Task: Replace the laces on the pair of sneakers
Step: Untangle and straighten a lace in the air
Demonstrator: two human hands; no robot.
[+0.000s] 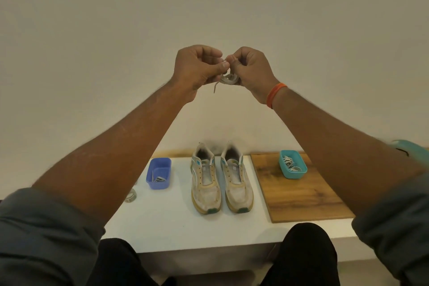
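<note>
Two hands (226,69), two sneakers (221,179), two tubs (293,164)

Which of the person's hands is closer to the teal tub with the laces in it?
Right. The right hand is raised above the bench, up and left of the teal tub. The left hand is beside it, farther left. Both pinch one coiled lace.

Two sneakers (220,179) are counted at the desk's (171,223) centre. Two tubs are seen: one blue tub (158,173) at nine o'clock, one teal tub (293,164) at three o'clock. One wooden board (299,195) is counted. One lace (228,78) is held by two hands.
</note>
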